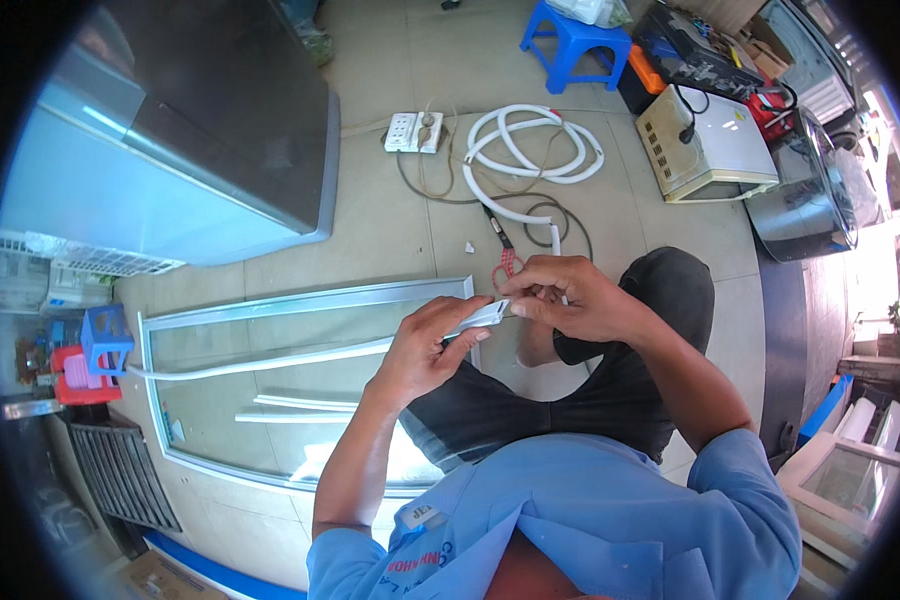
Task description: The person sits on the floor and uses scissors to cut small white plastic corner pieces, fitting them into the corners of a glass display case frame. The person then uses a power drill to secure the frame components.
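My left hand (420,350) is closed around a long white flexible strip (320,353), which looks like a door gasket. Its cut end (485,317) pokes out past my thumb and fingers, and the rest trails far to the left. The fingers of my right hand (575,300) are pinched together right beside that end; what they grip is mostly hidden. A coiled white strip (530,112) lies on the floor ahead, one length running down behind my right hand. Red-handled scissors (507,264) rest on the floor just beyond my hands.
A metal-framed glass panel (310,298) lies at left, with short white strips (295,417) over it. Ahead are a white power strip (413,132) with cords and a blue stool (573,45). A large grey refrigerator (240,120) stands left; a cream appliance (705,145) sits at right.
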